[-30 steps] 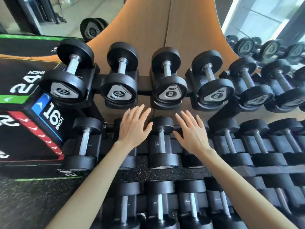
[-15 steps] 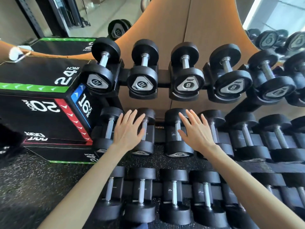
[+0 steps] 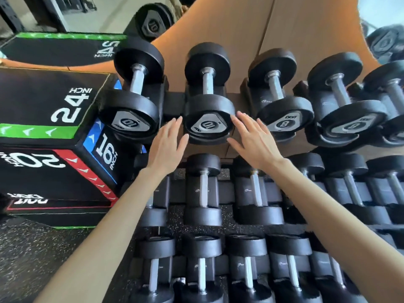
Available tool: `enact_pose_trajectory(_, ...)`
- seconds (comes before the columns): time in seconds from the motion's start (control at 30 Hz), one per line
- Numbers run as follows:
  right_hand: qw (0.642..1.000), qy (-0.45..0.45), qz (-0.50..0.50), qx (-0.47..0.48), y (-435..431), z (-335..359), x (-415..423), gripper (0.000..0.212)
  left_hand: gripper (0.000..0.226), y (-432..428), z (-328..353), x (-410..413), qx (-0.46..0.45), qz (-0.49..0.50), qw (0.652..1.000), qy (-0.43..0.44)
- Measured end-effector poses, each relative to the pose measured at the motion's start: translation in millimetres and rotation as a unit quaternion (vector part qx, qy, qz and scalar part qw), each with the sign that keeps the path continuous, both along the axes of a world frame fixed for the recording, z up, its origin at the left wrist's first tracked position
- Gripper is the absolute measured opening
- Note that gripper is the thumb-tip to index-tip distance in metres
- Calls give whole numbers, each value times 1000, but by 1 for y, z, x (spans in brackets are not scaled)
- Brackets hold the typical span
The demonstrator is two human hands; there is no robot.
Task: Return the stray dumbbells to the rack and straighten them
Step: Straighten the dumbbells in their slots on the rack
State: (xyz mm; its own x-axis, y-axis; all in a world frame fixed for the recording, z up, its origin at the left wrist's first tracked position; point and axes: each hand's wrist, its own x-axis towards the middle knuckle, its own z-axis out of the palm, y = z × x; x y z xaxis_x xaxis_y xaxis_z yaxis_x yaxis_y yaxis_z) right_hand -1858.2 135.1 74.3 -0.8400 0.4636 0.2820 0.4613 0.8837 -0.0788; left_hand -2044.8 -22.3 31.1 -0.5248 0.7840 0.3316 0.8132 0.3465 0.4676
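A three-tier black rack (image 3: 173, 103) holds black dumbbells with steel handles. On the top tier, a dumbbell marked 10 (image 3: 208, 118) lies in its cradle, second from the left. My left hand (image 3: 167, 147) is spread open just left of its near head, and my right hand (image 3: 254, 142) is spread open just right of it. Both hands flank that head; I cannot tell whether they touch it. Another 10 dumbbell (image 3: 131, 114) sits at the left, and two marked 8 (image 3: 284, 119) lie to the right.
A black plyo box (image 3: 50, 136) printed 24, 20 and 16 inch stands against the rack's left end. Behind the rack is a wood-panel wall (image 3: 240, 29). The middle tier (image 3: 203, 189) and bottom tier (image 3: 201, 267) are full of dumbbells. Speckled rubber floor (image 3: 26, 259) lies below left.
Both hands have risen from the middle tier to the top tier, now on either side of the second 10 dumbbell. The view has moved closer and to the left.
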Motion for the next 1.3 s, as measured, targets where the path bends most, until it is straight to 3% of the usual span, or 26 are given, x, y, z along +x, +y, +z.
enact_pose_trajectory(0.2, 996, 13, 73, -51, 23, 27, -78, 59, 56, 50, -19, -29, 163, -62, 971, -163)
enact_pose_trajectory(0.37, 991, -28, 117, -51, 42, 31, -112, 68, 51, 74, -44, -44, 229, -119, 934, -248)
enact_pose_trajectory(0.5, 985, 99, 138, -35, 50, 16, -117, 64, 50, 83, -54, -49, 255, -120, 913, -295)
enact_pose_trajectory(0.6, 976, 154, 146, -52, 51, 8, -118, 61, 50, 88, -58, -49, 281, -113, 910, -281)
enact_pose_trajectory(0.77, 971, 171, 147, -73, 55, 6, -114, 59, 70, 107, -60, -49, 335, -104, 910, -220)
enact_pose_trajectory(0.9, 966, 194, 151, -81, 60, 2, -109, 59, 69, 116, -61, -53, 349, -125, 912, -177)
enact_pose_trajectory(1.13, 949, 256, 139, -123, 70, -16, -100, 67, 69, 111, -38, -62, 257, -165, 948, -89)
enact_pose_trajectory(1.3, 896, 375, 87, -220, 72, -42, -94, 77, 60, 112, -5, -61, 181, -162, 964, 105)
